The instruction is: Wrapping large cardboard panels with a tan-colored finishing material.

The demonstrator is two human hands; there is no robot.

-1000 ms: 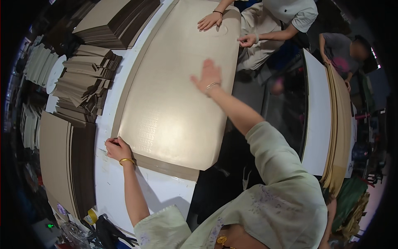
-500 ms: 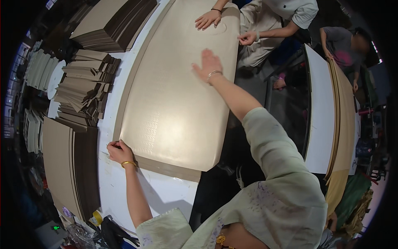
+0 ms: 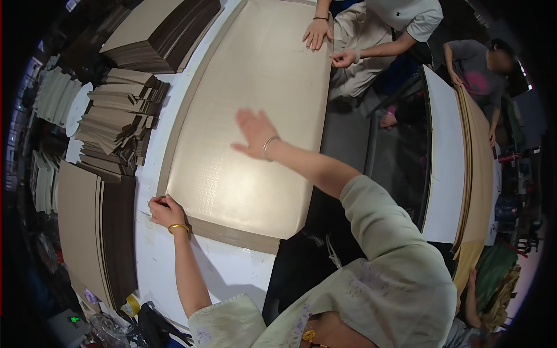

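A shiny pale-gold sheet [image 3: 255, 185] lies over a brown board [image 3: 232, 231] on the white table. My left hand [image 3: 167, 211] is closed at the sheet's near left corner, its fingertips pinching the corner. Stretched out over the middle of the sheet is my right hand [image 3: 255, 133], fingers apart, palm down and slightly blurred; whether it touches the surface is hard to tell. At the far right edge a co-worker's hand [image 3: 316, 35] rests flat on the sheet, and that person's other hand [image 3: 343, 58] is curled beside the edge.
Stacked brown boards [image 3: 87, 226] and bundled cardboard strips [image 3: 116, 122] line the table's left side, with another board stack [image 3: 156, 29] farther off. The white table [image 3: 232, 269] shows at the near end. To the right, another person [image 3: 476, 66] stands by a second table [image 3: 447, 156] with tan sheets [image 3: 476, 168].
My right hand has swept toward me and leftward across the sheet. The co-worker's flat hand has shifted right to the sheet's edge. My left hand stays at the corner.
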